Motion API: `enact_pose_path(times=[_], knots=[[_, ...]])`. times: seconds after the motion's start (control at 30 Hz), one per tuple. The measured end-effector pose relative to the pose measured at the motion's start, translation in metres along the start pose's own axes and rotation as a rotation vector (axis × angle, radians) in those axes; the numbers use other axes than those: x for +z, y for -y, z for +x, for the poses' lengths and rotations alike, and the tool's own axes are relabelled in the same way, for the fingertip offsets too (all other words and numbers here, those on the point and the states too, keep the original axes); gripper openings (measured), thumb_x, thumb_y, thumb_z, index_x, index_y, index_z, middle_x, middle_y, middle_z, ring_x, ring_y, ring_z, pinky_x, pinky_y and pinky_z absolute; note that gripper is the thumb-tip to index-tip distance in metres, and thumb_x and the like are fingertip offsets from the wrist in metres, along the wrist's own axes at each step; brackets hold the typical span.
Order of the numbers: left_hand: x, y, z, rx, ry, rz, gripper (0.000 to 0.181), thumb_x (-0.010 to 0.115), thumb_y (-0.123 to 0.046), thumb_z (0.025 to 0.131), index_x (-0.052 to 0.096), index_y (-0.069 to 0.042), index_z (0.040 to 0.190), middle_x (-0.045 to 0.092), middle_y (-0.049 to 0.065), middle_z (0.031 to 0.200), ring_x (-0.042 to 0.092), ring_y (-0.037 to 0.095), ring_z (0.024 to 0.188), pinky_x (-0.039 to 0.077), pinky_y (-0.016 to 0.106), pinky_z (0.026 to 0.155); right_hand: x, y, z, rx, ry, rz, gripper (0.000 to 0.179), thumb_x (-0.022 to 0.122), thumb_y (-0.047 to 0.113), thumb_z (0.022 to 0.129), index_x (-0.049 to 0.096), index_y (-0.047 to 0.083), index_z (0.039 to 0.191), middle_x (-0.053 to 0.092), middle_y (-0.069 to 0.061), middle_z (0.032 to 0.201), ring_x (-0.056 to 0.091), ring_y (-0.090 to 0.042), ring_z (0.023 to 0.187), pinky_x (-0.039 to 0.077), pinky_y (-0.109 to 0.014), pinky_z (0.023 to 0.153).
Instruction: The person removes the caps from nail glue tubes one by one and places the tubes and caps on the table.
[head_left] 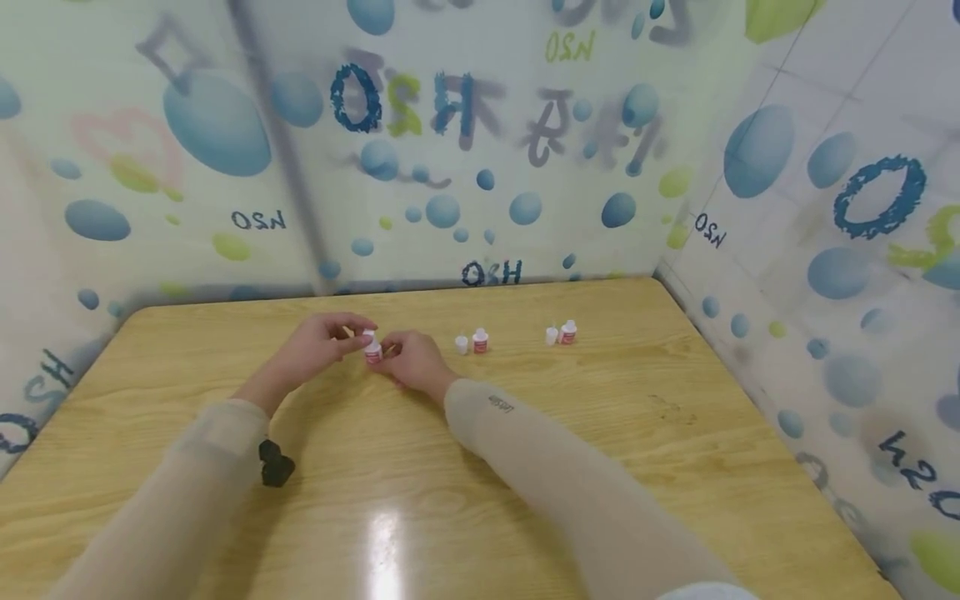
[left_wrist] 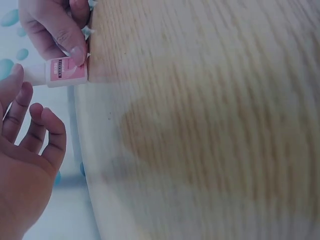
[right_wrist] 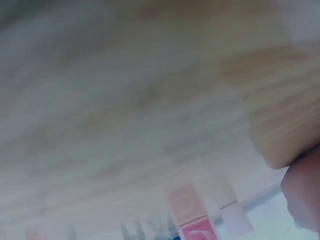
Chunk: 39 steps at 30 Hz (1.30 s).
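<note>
A small white bottle with a pink label (head_left: 372,352) (left_wrist: 66,71) stands on the wooden table (head_left: 525,433), held between both hands. My right hand (head_left: 413,360) pinches its labelled body; its fingers (left_wrist: 60,35) show in the left wrist view. My left hand (head_left: 321,343) reaches to the bottle's white top, thumb and forefinger closed on the cap (left_wrist: 34,74). Its other fingers (left_wrist: 40,125) hang loosely curled. The right wrist view is blurred and shows only table grain, a fingertip (right_wrist: 305,200) and a pink label (right_wrist: 196,231).
Two more small bottles (head_left: 481,340) (head_left: 568,332) stand to the right, each with a loose white cap (head_left: 461,344) (head_left: 551,336) beside it. Printed walls close in behind and to the right of the table. A black object (head_left: 276,463) lies by my left forearm.
</note>
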<state>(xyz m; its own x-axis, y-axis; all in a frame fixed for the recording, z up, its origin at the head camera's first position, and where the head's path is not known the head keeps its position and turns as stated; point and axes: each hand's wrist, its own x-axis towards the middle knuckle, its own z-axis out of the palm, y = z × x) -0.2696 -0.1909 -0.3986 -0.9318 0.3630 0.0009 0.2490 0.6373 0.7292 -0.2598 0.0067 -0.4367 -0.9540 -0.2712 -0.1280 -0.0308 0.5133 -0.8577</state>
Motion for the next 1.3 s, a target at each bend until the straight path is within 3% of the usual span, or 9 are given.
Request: enact_pose_path(times=[0.2,0.43,0.6,0.77,0.97,1.17,1.3], knots=[[0.005,0.002,0.002,0.006,0.009,-0.033,0.035,0.069,-0.026,0.106,0.070,-0.003,0.133,0.069,0.015,0.115,0.063,0.026,0.088,0.054,0.028,0.070,-0.001,-0.003,0.002,0.037,0.008,0.036,0.017,0.082,0.027,0.096,0.077,0.013,0.106,0.068,0.004,0.080,0.055,-0.009,0.052,0.047,-0.021,0.051],[0.006,0.009,0.000,-0.053,0.021,-0.113,0.040,0.069,-0.034,0.106,0.071,-0.005,0.133,0.071,0.015,0.126,0.059,0.017,0.083,0.057,0.030,0.074,-0.002,-0.005,0.003,0.001,0.020,0.038,0.015,0.081,0.028,0.097,0.079,0.014,0.104,0.065,0.005,0.073,0.054,-0.009,0.052,0.046,-0.022,0.053],[0.007,0.010,-0.002,-0.064,0.023,-0.143,0.039,0.070,-0.034,0.104,0.072,-0.004,0.130,0.071,0.013,0.123,0.057,0.014,0.080,0.057,0.031,0.075,-0.002,-0.009,0.003,-0.005,0.019,0.026,0.018,0.081,0.029,0.097,0.080,0.014,0.107,0.067,0.006,0.074,0.055,-0.009,0.052,0.045,-0.022,0.054],[0.008,0.008,-0.007,-0.117,0.005,-0.158,0.041,0.072,-0.036,0.103,0.073,-0.005,0.130,0.070,0.006,0.115,0.056,0.015,0.082,0.054,0.030,0.078,-0.002,-0.011,0.000,0.002,0.022,0.035,0.021,0.082,0.030,0.095,0.081,0.014,0.109,0.072,0.005,0.081,0.055,-0.010,0.052,0.046,-0.022,0.053],[0.011,0.008,-0.010,-0.139,-0.011,-0.158,0.043,0.073,-0.038,0.102,0.073,-0.006,0.130,0.069,0.003,0.117,0.056,0.015,0.083,0.052,0.029,0.079,-0.001,-0.010,-0.002,0.020,0.030,0.048,0.019,0.084,0.031,0.094,0.082,0.016,0.104,0.072,0.005,0.081,0.055,-0.010,0.052,0.045,-0.022,0.052],[0.013,0.007,-0.014,-0.159,-0.024,-0.160,0.047,0.071,-0.042,0.103,0.072,-0.007,0.133,0.071,0.011,0.129,0.060,0.022,0.095,0.053,0.031,0.083,0.000,-0.010,-0.002,0.014,0.022,0.016,0.021,0.083,0.035,0.095,0.084,0.017,0.106,0.073,0.006,0.078,0.055,-0.010,0.050,0.044,-0.023,0.053],[0.010,0.003,-0.016,-0.162,-0.058,-0.138,0.051,0.070,-0.047,0.102,0.072,-0.008,0.135,0.070,0.015,0.136,0.062,0.026,0.104,0.053,0.030,0.083,-0.003,-0.009,-0.001,-0.003,0.016,0.002,0.027,0.081,0.037,0.095,0.084,0.019,0.115,0.076,0.006,0.087,0.057,-0.011,0.049,0.046,-0.024,0.053]])
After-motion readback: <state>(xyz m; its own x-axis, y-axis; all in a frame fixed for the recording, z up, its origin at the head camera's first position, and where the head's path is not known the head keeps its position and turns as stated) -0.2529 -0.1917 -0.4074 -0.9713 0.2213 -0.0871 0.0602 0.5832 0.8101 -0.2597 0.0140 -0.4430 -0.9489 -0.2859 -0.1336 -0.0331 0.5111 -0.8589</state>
